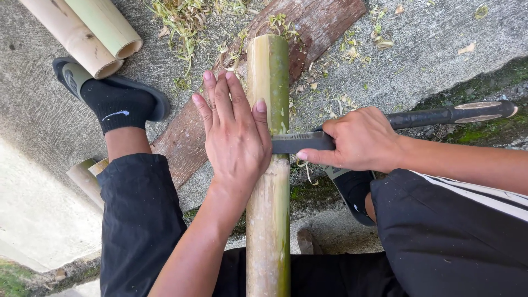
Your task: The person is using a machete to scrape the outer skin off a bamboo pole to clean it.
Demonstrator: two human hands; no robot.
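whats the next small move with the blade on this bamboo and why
Probably draw the blade along the bamboo pole toward the body. It lies crosswise on the pole, gripped by the right hand, while the left hand presses flat. Green skin remains on the far end, and shavings litter the ground.

Single head-worn view, aimed steeply down from above the person's lap. Close range: both forearms, black-trousered knees and rough grey concrete ground fill frame. No second view.
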